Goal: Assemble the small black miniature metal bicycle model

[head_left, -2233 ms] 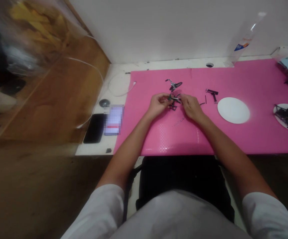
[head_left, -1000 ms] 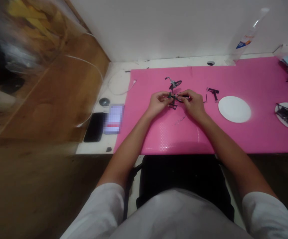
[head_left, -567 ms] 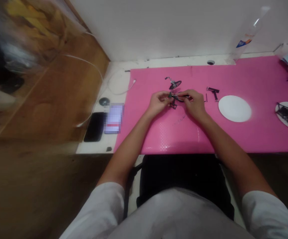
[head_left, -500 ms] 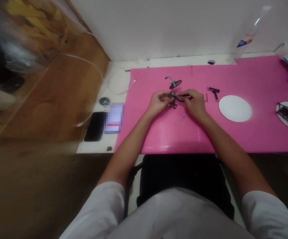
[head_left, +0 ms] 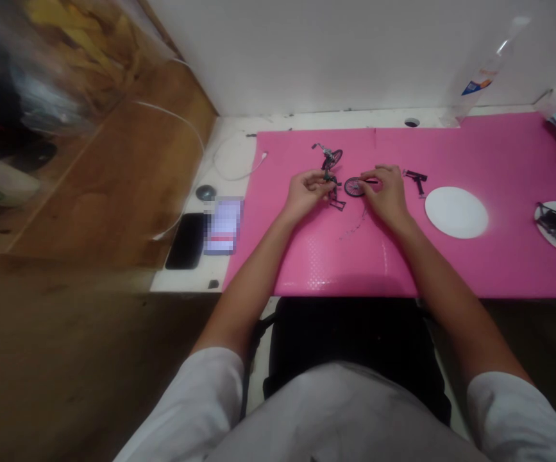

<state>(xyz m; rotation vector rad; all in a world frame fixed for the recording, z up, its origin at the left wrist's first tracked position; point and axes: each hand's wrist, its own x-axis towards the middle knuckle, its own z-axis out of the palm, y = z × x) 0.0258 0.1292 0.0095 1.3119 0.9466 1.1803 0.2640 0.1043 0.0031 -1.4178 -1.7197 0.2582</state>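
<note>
My left hand (head_left: 305, 194) pinches a miniature bicycle frame (head_left: 338, 204), dark and thin, above the pink mat. Just beyond my left fingertips is a front section with handlebar and wheel (head_left: 329, 158); whether it is joined to the frame I cannot tell. My right hand (head_left: 388, 196) grips a small spoked bicycle wheel (head_left: 353, 187) by its right edge, apart from the frame. A thin black rod (head_left: 372, 182) also shows at the right fingers. Below the hands a fine, thin chain-like strip (head_left: 352, 232) lies on the mat.
Right of my right hand lie a black part (head_left: 419, 181) and a white plate (head_left: 456, 213). Farther right, another plate (head_left: 549, 237) carries black parts. Two phones (head_left: 185, 241), a round dark object (head_left: 206, 192) and a white cable (head_left: 233, 178) are at left. A clear bottle (head_left: 487, 77) stands behind.
My right hand has moved right with the wheel, away from the bicycle frame, so a gap now shows between them. My left hand keeps hold of the frame.
</note>
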